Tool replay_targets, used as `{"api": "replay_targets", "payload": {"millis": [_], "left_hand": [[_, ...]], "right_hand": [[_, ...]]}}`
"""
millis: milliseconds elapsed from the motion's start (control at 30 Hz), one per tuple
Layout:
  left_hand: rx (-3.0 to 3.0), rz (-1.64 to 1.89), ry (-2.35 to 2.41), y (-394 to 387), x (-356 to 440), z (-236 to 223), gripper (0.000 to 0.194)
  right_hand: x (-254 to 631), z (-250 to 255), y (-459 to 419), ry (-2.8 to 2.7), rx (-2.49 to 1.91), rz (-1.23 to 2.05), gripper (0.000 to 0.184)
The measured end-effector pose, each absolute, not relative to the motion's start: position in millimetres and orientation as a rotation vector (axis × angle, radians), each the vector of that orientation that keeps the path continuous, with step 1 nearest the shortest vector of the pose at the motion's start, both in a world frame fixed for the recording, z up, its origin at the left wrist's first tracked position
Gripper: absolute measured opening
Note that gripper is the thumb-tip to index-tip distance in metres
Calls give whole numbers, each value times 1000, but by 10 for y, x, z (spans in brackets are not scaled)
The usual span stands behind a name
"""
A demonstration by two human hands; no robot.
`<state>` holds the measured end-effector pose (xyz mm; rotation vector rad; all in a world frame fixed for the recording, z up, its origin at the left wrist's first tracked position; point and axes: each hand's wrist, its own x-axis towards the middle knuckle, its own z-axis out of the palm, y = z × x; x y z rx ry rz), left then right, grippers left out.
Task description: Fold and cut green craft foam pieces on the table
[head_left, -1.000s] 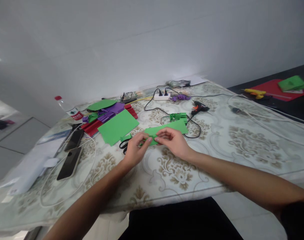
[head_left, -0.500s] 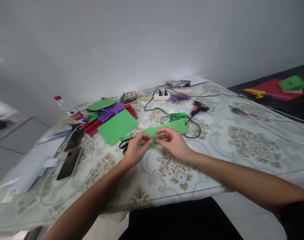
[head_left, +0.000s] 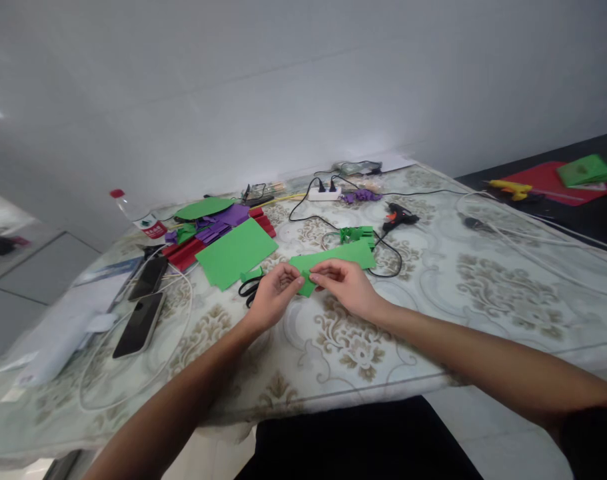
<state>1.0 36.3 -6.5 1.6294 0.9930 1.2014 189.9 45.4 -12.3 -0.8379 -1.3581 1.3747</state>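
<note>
Between my two hands is a small green paper piece (head_left: 306, 284), its lower end pointed. My left hand (head_left: 277, 293) pinches its left side between thumb and fingers. On its right side, my right hand (head_left: 344, 283) has thumb and fingertips closed on it. A green paper strip (head_left: 350, 254) lies just beyond my fingers. Black-handled scissors (head_left: 249, 289) rest beside my left hand, partly covered by it. Left of them sits a larger green paper sheet (head_left: 237, 253). Fringed green paper (head_left: 358, 235) stands behind the strip.
A black glue gun (head_left: 400, 216) lies to the right, its cord looping near the strip. Behind is a white power strip (head_left: 324, 194). On the left are a phone (head_left: 140, 325), a loose white cable, red folded paper (head_left: 186, 255) and a bottle (head_left: 150, 226). Purple paper (head_left: 362, 195) lies at the back.
The small green piece has turned slightly between my fingers and shows more of its face. Both hands stay almost in the same place.
</note>
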Motion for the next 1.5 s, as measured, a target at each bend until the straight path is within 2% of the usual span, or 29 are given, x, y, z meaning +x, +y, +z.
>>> {"api": "replay_targets", "payload": {"millis": [300,567,867,1133,1500], "left_hand": [[1827,1214,938,367,-24,-130,17],[1804,1321,1009,358,-21,-148,17],[1796,1322,1008,343,5,-67,17],[1637,1252,1040,361,45,-89,28],[1589,1234,1069,355,44,-89,28]], "right_hand": [[1907,-165,425,-1545,-847,1162,21],[1900,-143,410,-1474,-803,1253,28],[1900,-117,399,-1410,-856,1278,30],[1892,-106,403,-1386,-838,1327,33],[1900,-147,431,-1440,-830,1358,36]]}}
